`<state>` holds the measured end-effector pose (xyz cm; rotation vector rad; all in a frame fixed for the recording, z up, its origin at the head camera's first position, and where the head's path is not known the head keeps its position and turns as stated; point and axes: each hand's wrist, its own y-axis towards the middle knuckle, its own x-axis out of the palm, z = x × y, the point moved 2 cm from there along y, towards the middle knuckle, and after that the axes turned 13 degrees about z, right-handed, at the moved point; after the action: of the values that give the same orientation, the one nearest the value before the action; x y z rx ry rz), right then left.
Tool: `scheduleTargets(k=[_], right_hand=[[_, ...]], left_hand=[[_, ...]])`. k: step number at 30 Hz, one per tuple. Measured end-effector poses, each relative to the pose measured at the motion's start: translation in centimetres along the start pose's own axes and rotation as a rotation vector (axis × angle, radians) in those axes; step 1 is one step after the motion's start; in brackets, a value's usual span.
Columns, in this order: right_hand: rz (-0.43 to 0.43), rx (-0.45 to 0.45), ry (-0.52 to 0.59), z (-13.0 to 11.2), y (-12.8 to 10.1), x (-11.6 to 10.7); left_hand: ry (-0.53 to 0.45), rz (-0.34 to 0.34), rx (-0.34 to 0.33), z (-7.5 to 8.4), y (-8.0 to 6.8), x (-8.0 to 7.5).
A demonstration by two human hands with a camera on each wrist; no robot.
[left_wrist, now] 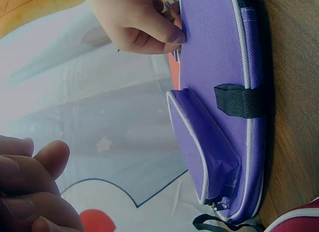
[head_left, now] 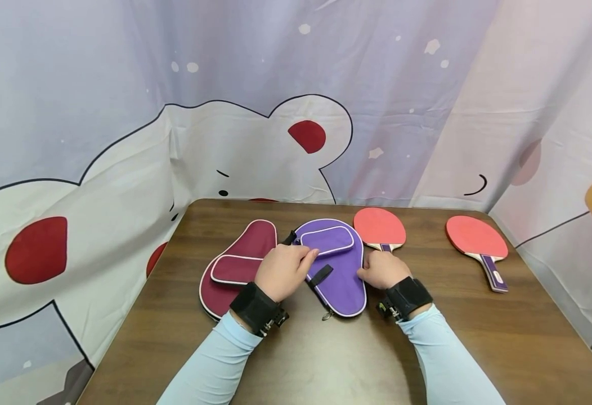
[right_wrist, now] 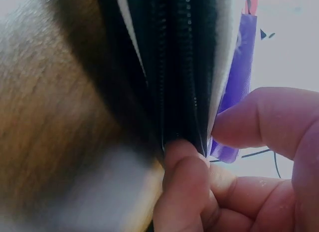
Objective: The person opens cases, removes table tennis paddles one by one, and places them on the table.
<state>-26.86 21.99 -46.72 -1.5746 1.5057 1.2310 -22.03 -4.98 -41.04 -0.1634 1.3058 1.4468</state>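
Two cases (head_left: 333,264) (head_left: 240,264) lie side by side on the counter (head_left: 478,337); one bat (head_left: 380,229) sits right of them, another (head_left: 478,243) farther right

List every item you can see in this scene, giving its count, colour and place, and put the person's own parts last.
Purple paddle case: 1, purple with white piping, table centre.
Maroon paddle case: 1, maroon with white piping, left of the purple one.
Near paddle: 1, red, beside the purple case's right edge.
Far paddle: 1, red, purple handle, table's right.
Table: 1, dark brown wood.
Backdrop: 1, bear print.
Left hand: on the purple case.
Right hand: pinches the case's right edge.
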Motion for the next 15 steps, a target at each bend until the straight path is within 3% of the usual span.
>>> scheduleTargets(k=[15], right_hand=[[-0.038,0.009,-0.005,-0.48,-0.05,0.48]], left_hand=[[0.004,0.000,0.009,-0.02,-0.02,0.00]])
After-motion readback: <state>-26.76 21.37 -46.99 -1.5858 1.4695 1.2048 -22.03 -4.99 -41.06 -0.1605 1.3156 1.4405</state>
